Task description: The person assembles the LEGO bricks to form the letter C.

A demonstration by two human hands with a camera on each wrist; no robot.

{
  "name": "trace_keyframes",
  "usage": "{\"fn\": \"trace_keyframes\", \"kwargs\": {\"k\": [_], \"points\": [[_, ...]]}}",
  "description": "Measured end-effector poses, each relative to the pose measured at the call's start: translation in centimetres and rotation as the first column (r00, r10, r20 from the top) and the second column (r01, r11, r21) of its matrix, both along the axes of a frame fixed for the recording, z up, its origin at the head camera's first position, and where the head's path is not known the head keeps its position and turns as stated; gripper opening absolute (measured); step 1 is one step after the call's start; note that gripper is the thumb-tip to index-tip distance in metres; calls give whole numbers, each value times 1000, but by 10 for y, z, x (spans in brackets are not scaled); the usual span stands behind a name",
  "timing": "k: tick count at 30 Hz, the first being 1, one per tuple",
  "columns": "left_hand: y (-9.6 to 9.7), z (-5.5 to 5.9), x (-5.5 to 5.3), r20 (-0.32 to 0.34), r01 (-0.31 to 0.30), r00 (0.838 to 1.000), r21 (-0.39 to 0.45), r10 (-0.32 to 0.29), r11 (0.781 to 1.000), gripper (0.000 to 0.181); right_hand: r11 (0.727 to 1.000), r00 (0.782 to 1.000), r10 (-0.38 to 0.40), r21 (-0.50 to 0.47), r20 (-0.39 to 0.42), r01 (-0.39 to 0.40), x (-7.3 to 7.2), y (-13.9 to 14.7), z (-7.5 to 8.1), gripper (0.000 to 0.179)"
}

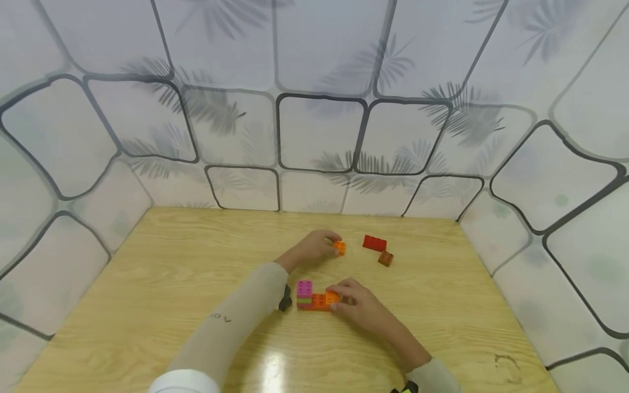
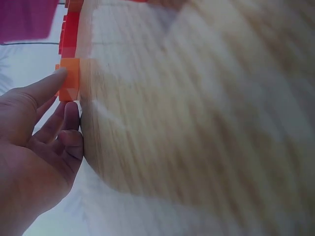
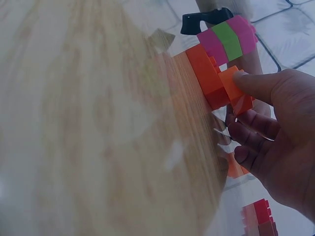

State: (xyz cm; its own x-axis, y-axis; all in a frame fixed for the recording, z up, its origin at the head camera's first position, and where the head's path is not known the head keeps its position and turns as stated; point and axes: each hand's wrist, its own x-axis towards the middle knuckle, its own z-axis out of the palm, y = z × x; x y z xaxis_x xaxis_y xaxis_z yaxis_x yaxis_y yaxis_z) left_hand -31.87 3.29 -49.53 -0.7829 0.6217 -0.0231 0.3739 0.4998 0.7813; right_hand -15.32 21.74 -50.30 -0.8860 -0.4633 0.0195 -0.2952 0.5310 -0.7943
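My left hand [image 1: 314,248] pinches a small orange toy brick [image 1: 340,248] on the table; its thumb lies on one side of the brick [image 2: 70,81]. Nearer to me, my right hand [image 1: 362,307] holds another orange brick [image 1: 332,297] between thumb and fingers. That brick [image 3: 231,81] sits over one end of a long red-orange brick [image 3: 203,73], slightly tilted; I cannot tell whether it is pressed fully down. On the other end of the long brick stands a stack of pink and green bricks [image 3: 227,40].
Beyond the hands, to the right, lie a red brick [image 1: 375,243] and a brown brick [image 1: 385,258], close together. The wooden table [image 1: 196,240] is bordered by patterned fabric walls [image 1: 319,136]. A black strap piece [image 1: 285,299] shows at my left wrist.
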Motion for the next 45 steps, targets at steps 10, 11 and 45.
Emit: {"fn": "trace_keyframes", "kwargs": {"k": [10, 11, 45], "points": [[-2, 4, 2, -18, -29, 999, -34, 29, 999, 41, 1000, 1000, -5, 13, -13, 6, 2, 0, 2, 38], [-3, 5, 3, -16, -36, 999, -31, 35, 999, 42, 1000, 1000, -6, 12, -16, 6, 2, 0, 3, 38], [-59, 43, 42, -40, -97, 994, 100, 102, 990, 43, 999, 1000, -1, 33, -27, 1, 3, -1, 4, 36]]}}
